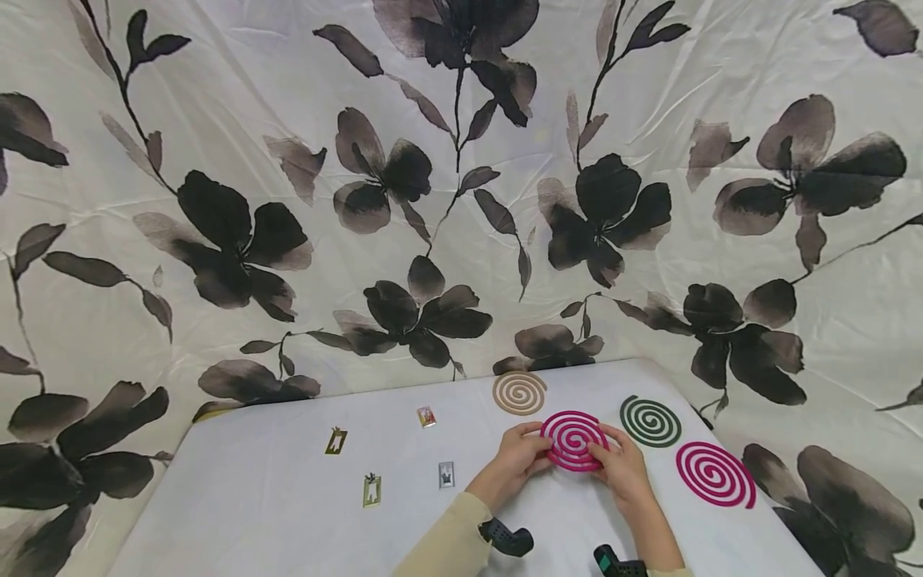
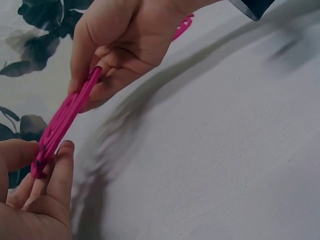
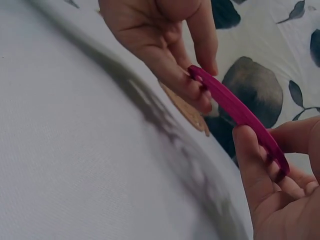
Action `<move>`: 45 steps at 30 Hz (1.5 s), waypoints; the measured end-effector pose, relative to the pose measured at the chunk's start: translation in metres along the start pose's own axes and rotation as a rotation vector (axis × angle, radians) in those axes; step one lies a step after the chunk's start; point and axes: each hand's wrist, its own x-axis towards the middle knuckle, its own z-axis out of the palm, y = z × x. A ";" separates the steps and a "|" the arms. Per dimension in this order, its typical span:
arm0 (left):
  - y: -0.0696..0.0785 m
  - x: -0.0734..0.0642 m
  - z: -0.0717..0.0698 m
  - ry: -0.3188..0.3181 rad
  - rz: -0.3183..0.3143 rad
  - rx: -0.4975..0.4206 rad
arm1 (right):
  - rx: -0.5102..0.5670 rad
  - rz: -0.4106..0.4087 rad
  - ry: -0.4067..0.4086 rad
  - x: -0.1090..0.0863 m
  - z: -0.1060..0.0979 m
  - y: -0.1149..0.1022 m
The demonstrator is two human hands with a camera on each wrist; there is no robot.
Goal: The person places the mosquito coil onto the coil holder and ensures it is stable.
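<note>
A bright pink mosquito coil (image 1: 574,438) is held up above the table, its flat spiral face toward the head camera. My left hand (image 1: 513,461) pinches its left edge between thumb and fingers. On the opposite edge, my right hand (image 1: 624,463) grips it the same way. Seen edge-on in the left wrist view, the coil (image 2: 65,119) looks thin and tilted, bridging the two hands. The right wrist view shows the coil (image 3: 240,107) in both hands' fingertips, apart from the tabletop.
Around the hands lie a tan coil (image 1: 519,393), a green coil (image 1: 650,421) and another pink coil (image 1: 715,474). Farther left are small gold plates with cut-outs (image 1: 336,441), a silver plate (image 1: 446,474) and a small shiny piece (image 1: 426,416) on the white table (image 1: 274,497). Floral cloth hangs behind.
</note>
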 end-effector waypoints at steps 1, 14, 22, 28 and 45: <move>0.001 0.000 -0.001 0.003 0.003 -0.004 | -0.006 -0.004 -0.001 0.000 0.001 0.000; 0.000 -0.011 -0.017 0.057 0.033 0.021 | -0.075 -0.044 -0.009 -0.015 0.018 -0.004; 0.006 -0.020 -0.028 0.062 0.023 0.021 | -0.087 -0.043 -0.007 -0.021 0.026 -0.002; 0.009 -0.025 -0.037 0.051 0.026 -0.012 | -0.101 -0.043 -0.010 -0.026 0.034 -0.004; 0.018 -0.045 -0.065 0.040 0.062 -0.064 | -0.089 -0.050 -0.039 -0.038 0.062 -0.009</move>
